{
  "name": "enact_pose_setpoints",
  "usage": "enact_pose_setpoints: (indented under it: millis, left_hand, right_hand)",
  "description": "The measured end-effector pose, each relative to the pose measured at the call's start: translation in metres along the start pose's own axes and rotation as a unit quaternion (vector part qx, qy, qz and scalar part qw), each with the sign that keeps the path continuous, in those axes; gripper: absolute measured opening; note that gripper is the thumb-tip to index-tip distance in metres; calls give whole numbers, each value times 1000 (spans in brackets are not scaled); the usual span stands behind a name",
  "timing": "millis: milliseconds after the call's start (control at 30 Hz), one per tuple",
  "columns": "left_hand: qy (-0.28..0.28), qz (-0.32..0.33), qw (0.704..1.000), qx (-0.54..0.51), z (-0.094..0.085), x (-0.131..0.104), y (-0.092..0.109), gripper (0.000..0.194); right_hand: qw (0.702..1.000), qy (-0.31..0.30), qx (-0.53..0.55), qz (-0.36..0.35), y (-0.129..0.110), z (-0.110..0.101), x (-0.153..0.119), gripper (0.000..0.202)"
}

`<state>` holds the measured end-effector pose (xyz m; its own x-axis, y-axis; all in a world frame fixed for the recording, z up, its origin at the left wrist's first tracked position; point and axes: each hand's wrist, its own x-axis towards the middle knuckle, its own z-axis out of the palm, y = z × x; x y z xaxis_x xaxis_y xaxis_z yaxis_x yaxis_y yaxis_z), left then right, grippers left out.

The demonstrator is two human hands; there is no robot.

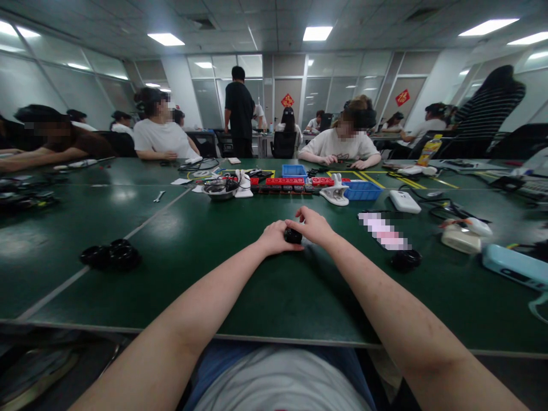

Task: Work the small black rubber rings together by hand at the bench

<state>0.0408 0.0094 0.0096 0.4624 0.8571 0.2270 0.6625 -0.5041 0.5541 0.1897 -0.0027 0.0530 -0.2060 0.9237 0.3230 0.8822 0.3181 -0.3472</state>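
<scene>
Near the middle of the green table, my left hand (276, 237) is wrapped round the side of a small black round part (293, 235). My right hand (314, 225) reaches over it from the right, its fingers bent and its fingertips at the top of the part. The underside of the part and some of my fingertips are hidden. Several similar black round parts (112, 255) stand in a cluster at the left, and another black part (406, 260) lies at the right.
Beyond my hands are a metal bowl (221, 189), a white clamp (335, 192), red blocks (286, 182) and a blue tray (363, 190). A phone (384, 230), a white box (405, 201) and a light blue case (516, 265) lie right. People sit across the table.
</scene>
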Motion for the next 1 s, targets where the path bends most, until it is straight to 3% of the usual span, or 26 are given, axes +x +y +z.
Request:
enact_pose_setpoints:
  millis: [100,267,600,1000]
  left_hand:
    - [12,1,999,48,-1,-1,3,59]
    - [6,24,997,70,-2,0,5,44]
    - [-41,48,998,-8,-1,6,-9,42]
    - [-63,40,995,-70,-2,6,-8,40]
  right_hand:
    - [998,-53,-22,13,1,2,1,41]
    - [996,-82,-7,17,1,5,2,35]
    - [987,-136,47,-65,-7,-6,-3,22]
    - [986,-116,46,-113,-19,9,-6,18]
